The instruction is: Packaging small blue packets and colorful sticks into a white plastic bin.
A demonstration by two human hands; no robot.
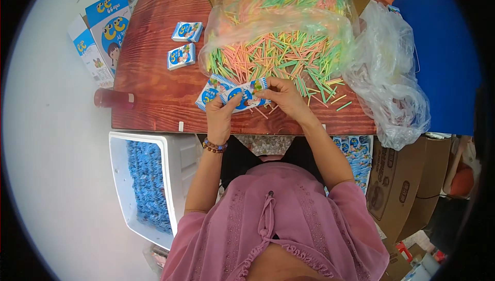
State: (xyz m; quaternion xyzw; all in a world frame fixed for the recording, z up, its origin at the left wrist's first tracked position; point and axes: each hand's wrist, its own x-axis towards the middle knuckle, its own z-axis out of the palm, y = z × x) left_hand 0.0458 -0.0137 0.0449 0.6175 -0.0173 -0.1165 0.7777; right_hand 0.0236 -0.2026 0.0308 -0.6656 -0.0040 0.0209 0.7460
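Both hands meet at the near edge of the red-brown table, holding a small blue-and-white packet (245, 96) between them. My left hand (219, 118) pinches its left end, thumb on top. My right hand (287, 98) has thumb and fingers closed on its right end. A second blue-and-white packet (210, 91) lies partly under the first, next to my left fingers; whether they grip it too I cannot tell. Just beyond the hands, thin pink, green and yellow sticks (278, 54) spill from a clear plastic bag (289, 21) onto the table.
Two stacks of packets, a nearer stack (181, 57) and a farther stack (187, 31), sit left of the bag. A reddish jar (114, 98) is at the left edge. Crumpled plastic (392, 75) hangs at the right. Below left, a white foam box (166, 178) holds many packets.
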